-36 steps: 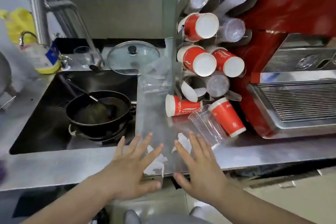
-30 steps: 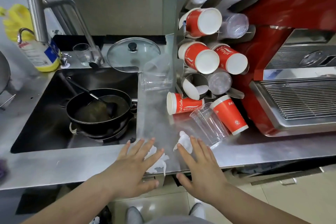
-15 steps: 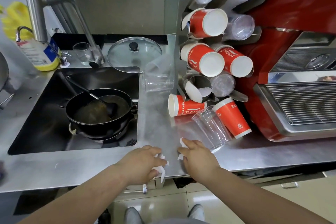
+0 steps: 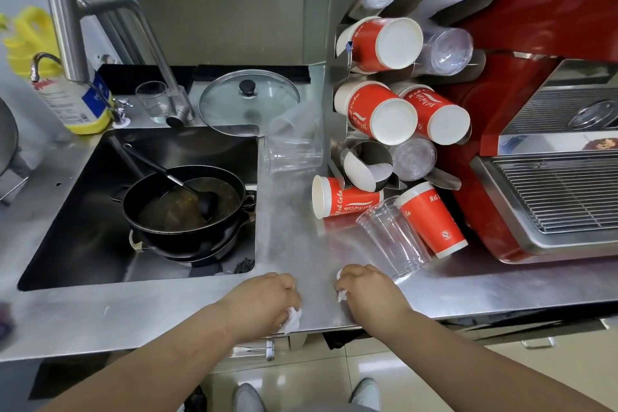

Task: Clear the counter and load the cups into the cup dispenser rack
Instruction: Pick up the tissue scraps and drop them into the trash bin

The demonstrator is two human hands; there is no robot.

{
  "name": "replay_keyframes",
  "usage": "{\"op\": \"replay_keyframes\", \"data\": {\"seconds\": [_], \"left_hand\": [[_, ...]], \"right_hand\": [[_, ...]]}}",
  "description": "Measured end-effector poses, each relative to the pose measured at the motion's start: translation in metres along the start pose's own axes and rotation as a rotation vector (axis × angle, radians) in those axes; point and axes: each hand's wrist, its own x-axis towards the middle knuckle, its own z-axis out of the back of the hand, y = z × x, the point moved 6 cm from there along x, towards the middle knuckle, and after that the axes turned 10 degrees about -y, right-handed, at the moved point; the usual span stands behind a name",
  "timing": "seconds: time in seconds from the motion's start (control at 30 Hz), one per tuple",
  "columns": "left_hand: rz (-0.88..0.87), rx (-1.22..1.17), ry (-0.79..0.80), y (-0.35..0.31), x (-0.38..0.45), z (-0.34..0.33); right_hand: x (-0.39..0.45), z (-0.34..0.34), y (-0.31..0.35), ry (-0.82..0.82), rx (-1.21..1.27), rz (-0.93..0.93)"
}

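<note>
At the counter's front edge, my left hand (image 4: 267, 299) is closed around a crumpled white paper scrap (image 4: 294, 319). My right hand (image 4: 369, 289) is closed around another white scrap (image 4: 341, 294). Behind my right hand lie a clear plastic cup (image 4: 393, 239) and two red paper cups, one on its side (image 4: 344, 201) and one leaning (image 4: 431, 219). More clear cups (image 4: 292, 152) lie near the sink. The steel cup dispenser rack (image 4: 337, 53) holds several red and clear cups, and one lower ring (image 4: 366, 165) holds only white paper.
The sink (image 4: 100, 211) on the left contains a black pan (image 4: 187, 211) with a ladle. A glass lid (image 4: 249, 102), small glass (image 4: 152, 102), tap (image 4: 110, 10) and soap bottle (image 4: 70, 100) stand behind it. A red machine (image 4: 535, 144) with a metal grille fills the right.
Both hands went from flat and open above the scraps to fists closed around them at the counter's front edge. The cups have not moved.
</note>
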Motion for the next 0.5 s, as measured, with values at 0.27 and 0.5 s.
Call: {"op": "replay_keyframes", "data": {"seconds": [0.27, 0.5], "left_hand": [[0.003, -0.009, 0.007, -0.005, -0.001, 0.013], [0.049, -0.015, -0.166, 0.008, -0.001, 0.063]], "right_hand": [[0.011, 0.002, 0.003, 0.142, -0.021, -0.029], [0.034, 0.027, 0.017, 0.184, 0.069, -0.048]]}}
